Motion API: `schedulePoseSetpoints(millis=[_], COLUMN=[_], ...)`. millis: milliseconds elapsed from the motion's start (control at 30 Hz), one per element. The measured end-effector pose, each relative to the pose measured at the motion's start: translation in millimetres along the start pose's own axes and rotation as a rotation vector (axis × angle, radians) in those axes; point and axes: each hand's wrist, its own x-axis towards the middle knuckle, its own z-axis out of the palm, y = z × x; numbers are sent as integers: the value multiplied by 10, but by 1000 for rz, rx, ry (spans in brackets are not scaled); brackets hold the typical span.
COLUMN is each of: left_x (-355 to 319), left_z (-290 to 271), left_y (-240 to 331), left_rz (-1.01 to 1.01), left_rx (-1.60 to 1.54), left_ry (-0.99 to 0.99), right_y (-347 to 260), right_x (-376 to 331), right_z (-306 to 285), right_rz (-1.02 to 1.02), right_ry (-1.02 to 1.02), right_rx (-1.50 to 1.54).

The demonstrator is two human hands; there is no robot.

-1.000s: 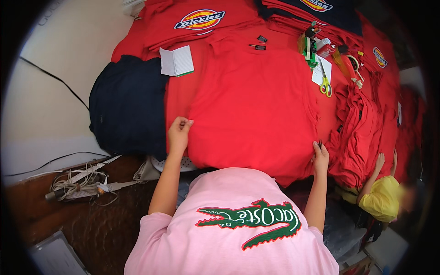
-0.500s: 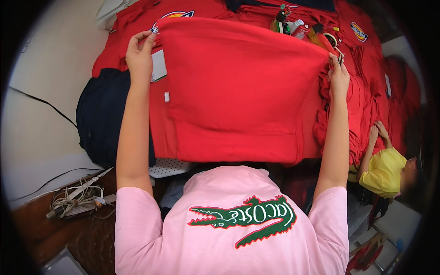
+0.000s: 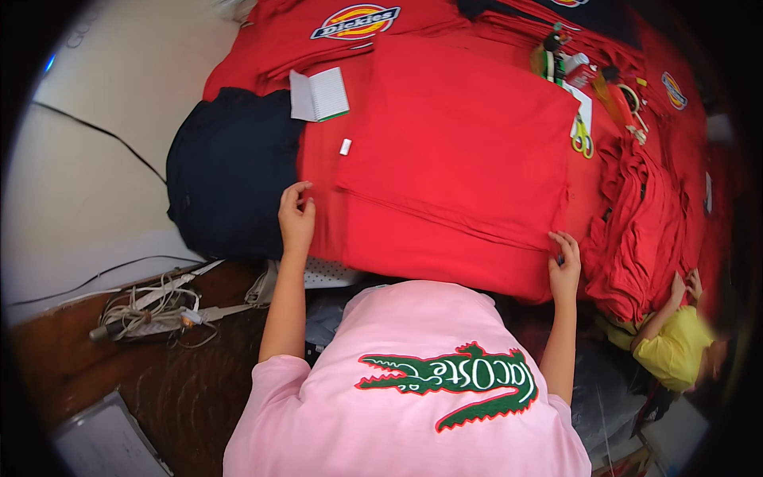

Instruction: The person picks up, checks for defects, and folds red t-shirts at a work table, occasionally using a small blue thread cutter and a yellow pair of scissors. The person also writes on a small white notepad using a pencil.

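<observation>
- so the red garment is lying flat on the stack of red fabric, with its far part folded back over itself; you can see the fold edge running as a slanted line between the two hands, so I'd say one fold is in and the near strip hasn't been turned over yet
- left hand sits at the garment's near-left edge, fingers curled and pinching the red cloth right where it meets the navy pile; right hand is at the near-right corner, fingertips pressed down on the hem, looks like a light pinch too but the thumb is hidden so can't swear to it
- judging by that, the sides aren't folded in at all; the piece is only partway to a tidy packet
- just past the left hand: a small white tag on the cloth, and further out a little spiral notepad
- left of the left hand: the navy blue folded stack
- beyond the right hand: green-handled scissors among some bits and bobs; right of it a heap of bunched red garments
- another person in a yellow top is reaching at that heap; not the wearer's hands
</observation>
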Motion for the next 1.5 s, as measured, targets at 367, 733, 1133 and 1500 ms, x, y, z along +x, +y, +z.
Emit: schedulePoseSetpoints(millis=[367,733,1133,1500], left_x=[232,603,881,709], left_z=[268,-210,316,427], left_y=[354,557,375,495], left_rz=[284,223,40,126], left_rx=[250,-80,-101,-71], left_ry=[-202,-416,-119,-231], right_y=[-161,-61,1202,56], right_x=[315,548,769,1116], right_z=[52,-765,-119,87], right_rz=[20,374,151,-161], right_ry=[-44,-62,199,288], right_rx=[345,746,-244,-391])
